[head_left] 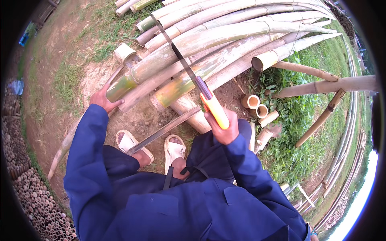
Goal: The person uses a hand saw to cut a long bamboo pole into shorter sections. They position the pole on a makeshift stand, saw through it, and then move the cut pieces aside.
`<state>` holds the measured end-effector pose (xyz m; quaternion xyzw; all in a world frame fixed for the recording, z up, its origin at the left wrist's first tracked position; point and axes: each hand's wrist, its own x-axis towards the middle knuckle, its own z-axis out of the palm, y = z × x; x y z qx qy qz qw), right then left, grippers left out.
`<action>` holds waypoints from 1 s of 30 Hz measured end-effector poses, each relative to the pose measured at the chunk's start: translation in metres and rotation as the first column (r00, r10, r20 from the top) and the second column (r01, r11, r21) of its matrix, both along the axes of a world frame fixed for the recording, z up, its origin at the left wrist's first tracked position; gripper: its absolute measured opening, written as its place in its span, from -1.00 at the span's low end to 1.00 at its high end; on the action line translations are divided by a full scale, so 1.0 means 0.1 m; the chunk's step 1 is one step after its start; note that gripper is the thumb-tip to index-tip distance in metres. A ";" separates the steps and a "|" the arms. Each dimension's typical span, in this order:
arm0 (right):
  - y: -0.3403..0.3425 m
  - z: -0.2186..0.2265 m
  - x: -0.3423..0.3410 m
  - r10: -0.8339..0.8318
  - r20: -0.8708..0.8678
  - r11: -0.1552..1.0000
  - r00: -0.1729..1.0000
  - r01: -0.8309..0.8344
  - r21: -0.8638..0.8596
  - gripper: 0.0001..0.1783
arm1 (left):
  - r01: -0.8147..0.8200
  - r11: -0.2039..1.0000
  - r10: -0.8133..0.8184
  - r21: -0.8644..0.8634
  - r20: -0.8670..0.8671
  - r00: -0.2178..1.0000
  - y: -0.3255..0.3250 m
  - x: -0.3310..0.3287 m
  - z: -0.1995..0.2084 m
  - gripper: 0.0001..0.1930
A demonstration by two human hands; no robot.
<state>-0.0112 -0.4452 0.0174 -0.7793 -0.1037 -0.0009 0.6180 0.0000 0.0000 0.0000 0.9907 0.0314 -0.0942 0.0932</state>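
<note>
My right hand point(226, 127) is closed round the yellow handle of a pruning saw point(183, 60). Its long, dark, slightly curved blade points away and to the left, over the bamboo poles. At the near end of a thick greenish bamboo pole point(157, 64), my left hand point(104, 98) grips the cut end, thumb on the near side. Beside that pole lie a thinner brown one point(157, 82) and another with a green and orange stained end point(181, 90). A long narrow slat point(161, 130) slants between my sandalled feet.
More long bamboo poles point(249, 18) fan out ahead. Short cut bamboo pieces point(251, 102) lie to the right, near a rack of wooden poles point(321, 86). A crosswise log point(193, 114) supports the poles. Stacked bamboo ends point(44, 201) fill the lower left.
</note>
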 end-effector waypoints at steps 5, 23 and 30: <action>0.29 0.45 0.20 0.010 0.053 0.996 0.999 -0.005 -0.088 -0.81 | 0.033 0.997 -0.037 0.068 0.059 0.998 0.13 0.04 0.18 0.02; 0.23 0.41 0.15 -0.022 0.070 0.998 0.997 0.025 -0.050 -0.84 | -0.029 1.000 0.028 -0.011 -0.052 0.998 -0.08 0.02 0.31 -0.06; -0.67 0.67 -1.49 -0.064 -0.028 0.970 0.998 0.055 -0.238 -0.66 | -0.023 1.000 0.023 0.005 0.002 1.000 -0.08 -0.10 0.32 -0.10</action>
